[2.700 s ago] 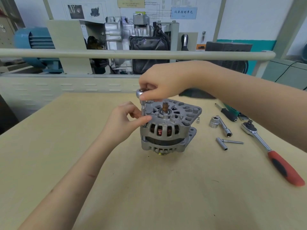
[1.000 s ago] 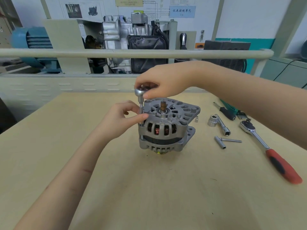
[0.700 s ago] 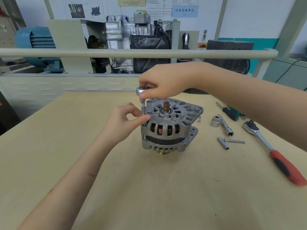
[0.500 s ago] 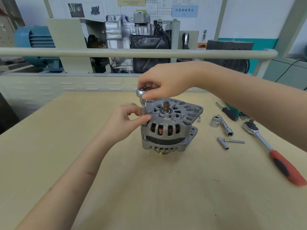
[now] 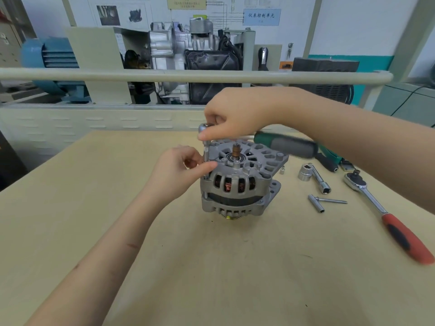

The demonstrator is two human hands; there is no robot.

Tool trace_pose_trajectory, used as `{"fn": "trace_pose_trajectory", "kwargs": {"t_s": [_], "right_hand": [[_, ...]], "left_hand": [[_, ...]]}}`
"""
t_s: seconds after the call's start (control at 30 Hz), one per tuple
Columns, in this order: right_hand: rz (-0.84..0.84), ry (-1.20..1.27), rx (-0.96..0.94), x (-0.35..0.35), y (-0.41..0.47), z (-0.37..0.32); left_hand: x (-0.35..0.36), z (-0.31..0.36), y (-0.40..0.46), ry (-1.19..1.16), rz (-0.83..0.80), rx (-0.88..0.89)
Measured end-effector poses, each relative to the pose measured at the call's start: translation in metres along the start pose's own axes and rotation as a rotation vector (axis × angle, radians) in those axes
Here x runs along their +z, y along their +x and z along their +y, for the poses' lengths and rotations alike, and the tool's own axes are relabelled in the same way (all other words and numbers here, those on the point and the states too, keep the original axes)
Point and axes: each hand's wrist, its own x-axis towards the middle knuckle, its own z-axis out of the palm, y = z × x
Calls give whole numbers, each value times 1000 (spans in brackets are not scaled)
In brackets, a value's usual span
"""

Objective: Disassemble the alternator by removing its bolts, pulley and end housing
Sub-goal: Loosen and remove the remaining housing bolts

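Note:
A grey alternator (image 5: pixel 237 182) stands upright in the middle of the wooden table (image 5: pixel 70 208), shaft end up, with copper windings showing through its slots. A small ratchet (image 5: pixel 284 144) with a green and grey handle sits on a thin extension (image 5: pixel 206 154) that runs down to a bolt at the housing's left edge. My right hand (image 5: pixel 235 116) grips the ratchet head from above. My left hand (image 5: pixel 179 170) pinches the lower part of the extension with thumb and forefinger. The pulley (image 5: pixel 231 217) is mostly hidden beneath the alternator.
To the right lie a large socket with a bar (image 5: pixel 313 175), a small T-shaped socket tool (image 5: pixel 322 202), a ratchet with a red handle (image 5: pixel 388 215) and a tiny bolt (image 5: pixel 282 171). A beige rail (image 5: pixel 94 75) and engine models stand behind the table.
The green ratchet handle has swung out to the right and now shows beneath my right forearm. My left hand stays pinched on the extension. The alternator has not moved.

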Motion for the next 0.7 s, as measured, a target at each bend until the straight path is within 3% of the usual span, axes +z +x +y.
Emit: {"fn": "trace_pose_trajectory", "kwargs": {"t_s": [0.1, 0.27, 0.43, 0.7], "right_hand": [[-34, 42, -29, -4, -2, -1], [-32, 41, -78, -3, -4, -1], [20, -44, -20, 0, -1, -2], [-22, -9, -81, -1, -5, 0]], "left_hand": [[1, 2, 0, -29, 7, 3], [-5, 3, 3, -83, -163, -16], [4, 6, 0, -11, -49, 5], [-5, 2, 1, -88, -140, 20]]}}
